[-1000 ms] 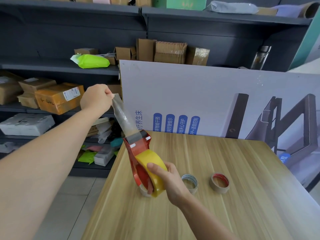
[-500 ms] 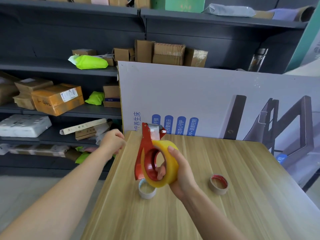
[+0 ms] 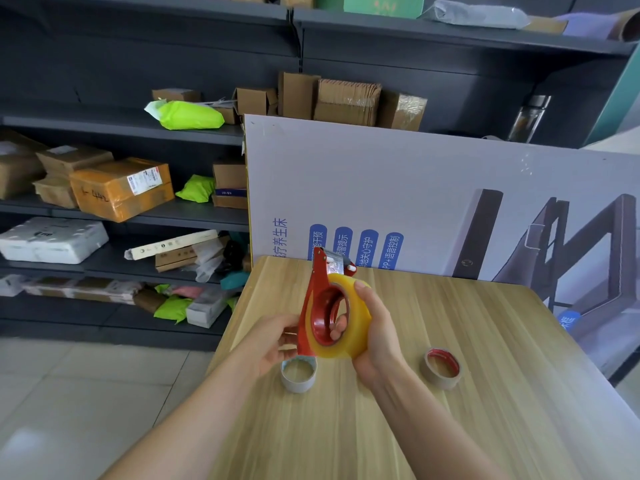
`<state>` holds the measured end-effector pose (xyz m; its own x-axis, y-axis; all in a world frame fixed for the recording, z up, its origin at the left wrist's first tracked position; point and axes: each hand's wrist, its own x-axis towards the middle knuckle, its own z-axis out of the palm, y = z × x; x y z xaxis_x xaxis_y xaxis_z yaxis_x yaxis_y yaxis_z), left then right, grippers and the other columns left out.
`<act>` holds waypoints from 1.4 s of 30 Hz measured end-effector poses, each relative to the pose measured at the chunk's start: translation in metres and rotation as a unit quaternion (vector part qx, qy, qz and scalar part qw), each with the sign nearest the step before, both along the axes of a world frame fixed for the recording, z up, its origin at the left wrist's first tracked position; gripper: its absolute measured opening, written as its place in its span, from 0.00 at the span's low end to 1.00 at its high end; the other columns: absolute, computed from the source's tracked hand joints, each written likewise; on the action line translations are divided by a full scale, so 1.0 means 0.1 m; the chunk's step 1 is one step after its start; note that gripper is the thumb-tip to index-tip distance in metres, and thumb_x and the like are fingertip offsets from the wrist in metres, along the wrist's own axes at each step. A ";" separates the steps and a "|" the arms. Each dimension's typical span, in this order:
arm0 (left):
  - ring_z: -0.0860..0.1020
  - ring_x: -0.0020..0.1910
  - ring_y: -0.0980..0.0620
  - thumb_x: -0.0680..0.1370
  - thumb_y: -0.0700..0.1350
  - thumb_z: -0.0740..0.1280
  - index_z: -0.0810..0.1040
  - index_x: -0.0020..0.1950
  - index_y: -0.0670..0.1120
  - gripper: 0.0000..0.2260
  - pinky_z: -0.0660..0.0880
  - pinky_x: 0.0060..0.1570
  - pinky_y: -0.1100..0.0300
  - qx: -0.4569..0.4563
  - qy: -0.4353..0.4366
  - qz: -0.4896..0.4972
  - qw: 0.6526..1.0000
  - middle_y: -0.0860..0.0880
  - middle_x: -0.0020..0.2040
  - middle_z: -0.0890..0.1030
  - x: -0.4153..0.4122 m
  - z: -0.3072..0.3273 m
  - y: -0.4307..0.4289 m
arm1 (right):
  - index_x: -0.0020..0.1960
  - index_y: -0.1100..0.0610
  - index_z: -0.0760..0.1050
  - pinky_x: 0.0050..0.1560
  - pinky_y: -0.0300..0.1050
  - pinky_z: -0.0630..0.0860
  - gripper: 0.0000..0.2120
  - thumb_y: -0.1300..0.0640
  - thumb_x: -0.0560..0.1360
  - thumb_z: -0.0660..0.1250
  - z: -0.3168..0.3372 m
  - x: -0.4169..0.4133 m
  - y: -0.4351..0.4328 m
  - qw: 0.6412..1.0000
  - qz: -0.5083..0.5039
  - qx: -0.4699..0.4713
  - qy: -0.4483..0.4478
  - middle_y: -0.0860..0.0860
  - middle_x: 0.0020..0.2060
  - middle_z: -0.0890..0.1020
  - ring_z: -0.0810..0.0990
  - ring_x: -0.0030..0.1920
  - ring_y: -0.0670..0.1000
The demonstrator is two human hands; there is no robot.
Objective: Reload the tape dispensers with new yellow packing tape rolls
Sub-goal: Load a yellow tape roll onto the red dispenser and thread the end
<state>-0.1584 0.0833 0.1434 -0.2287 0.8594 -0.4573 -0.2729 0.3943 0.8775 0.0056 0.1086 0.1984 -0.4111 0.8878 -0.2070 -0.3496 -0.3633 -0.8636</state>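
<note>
A red tape dispenser point(image 3: 313, 299) is held upright above the wooden table point(image 3: 450, 393), with a yellow packing tape roll point(image 3: 356, 327) seated on its hub. My right hand point(image 3: 375, 337) wraps around the roll from the right, fingertips inside the hub. My left hand point(image 3: 273, 341) grips the dispenser's lower left edge. The cutter end with a bit of clear tape points up and away.
Two used tape cores lie on the table: a grey one point(image 3: 298, 374) under the dispenser and a red-lined one point(image 3: 442, 368) to the right. A large printed board point(image 3: 433, 188) stands along the table's far edge. Shelves with boxes point(image 3: 121, 188) fill the left.
My left hand let go of the pulled tape strip, came back from the table's left edge and took hold of the dispenser. The dispenser now stands upright in both hands.
</note>
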 end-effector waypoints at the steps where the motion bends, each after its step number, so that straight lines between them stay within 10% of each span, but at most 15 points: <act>1: 0.80 0.40 0.48 0.76 0.42 0.64 0.85 0.43 0.44 0.09 0.77 0.45 0.52 0.001 -0.011 -0.006 1.000 0.45 0.39 0.83 0.03 0.00 -0.02 | 0.33 0.51 0.85 0.33 0.45 0.76 0.17 0.45 0.75 0.65 -0.01 0.00 0.01 1.000 -0.004 -0.001 -0.007 0.55 0.24 0.76 0.75 0.24 0.52; 17: 0.74 0.59 0.46 0.80 0.51 0.63 0.80 0.59 0.42 0.15 0.72 0.50 0.54 0.015 -0.105 0.044 0.993 0.42 0.57 0.81 0.49 -0.12 -0.23 | 0.49 0.60 0.80 0.34 0.45 0.76 0.18 0.45 0.72 0.69 -0.06 0.05 -0.02 0.992 -0.063 -0.106 -0.002 0.56 0.26 0.76 0.74 0.24 0.53; 24: 0.76 0.44 0.48 0.80 0.49 0.63 0.80 0.56 0.39 0.15 0.70 0.47 0.56 0.062 -0.063 0.023 0.996 0.44 0.45 0.82 0.59 -0.20 -0.38 | 0.53 0.61 0.78 0.32 0.43 0.77 0.20 0.45 0.71 0.71 -0.06 0.07 -0.13 0.990 -0.083 -0.114 0.014 0.54 0.28 0.79 0.75 0.24 0.51; 34: 0.83 0.47 0.48 0.80 0.47 0.61 0.79 0.53 0.43 0.11 0.74 0.47 0.55 0.020 -0.037 -0.001 0.999 0.44 0.48 0.86 0.90 -0.39 -0.85 | 0.47 0.61 0.79 0.31 0.44 0.74 0.18 0.45 0.71 0.71 -0.26 0.32 -0.51 0.984 -0.081 -0.160 -0.001 0.55 0.26 0.76 0.74 0.24 0.53; 42: 0.72 0.29 0.52 0.77 0.44 0.64 0.79 0.41 0.43 0.08 0.69 0.30 0.59 -0.085 -0.020 0.082 0.993 0.46 0.35 0.78 1.46 -0.72 -1.52 | 0.47 0.64 0.79 0.30 0.43 0.73 0.18 0.48 0.71 0.65 -0.65 0.75 -1.00 0.981 -0.045 -0.181 -0.051 0.57 0.27 0.77 0.74 0.26 0.55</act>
